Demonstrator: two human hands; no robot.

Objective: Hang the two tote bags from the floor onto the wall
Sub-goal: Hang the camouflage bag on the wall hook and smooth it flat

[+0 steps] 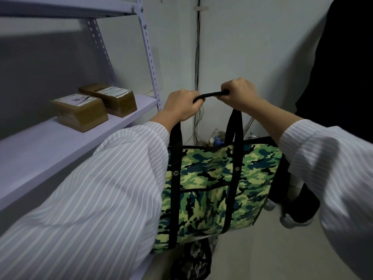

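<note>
Both fists closed tight: our left hand [181, 106] and right hand [240, 96] are each curled round the black handle [210, 95], with the strap stretched between them.

Biggest thing first: the pale wall [252, 47] runs behind and to the right of the shelving rack [60, 150], and we can't make out a hook or peg on it from here. A large dark shape [343, 67] fills the far side, well right of the rack; we cannot tell what it is.

Next, the camouflage tote bag [212, 178]. It's off the floor, hanging from our hands just right of the rack, its body below the level of the rack's lower shelf. So the first bag is lifted but not yet on the wall.

Under it, lower than the rack's shelf and right of it, a second, darker patterned bag [193, 259] lies on the floor, untouched as far as we can see.

Smaller now: two taped cardboard parcels [80, 114] sit on the rack's lower shelf, and thin cables [197, 57] run down the corner just right of the rack's upright.

Our call: roughly a quarter through, with one bag to hook up and the other to fetch and hang.
</note>
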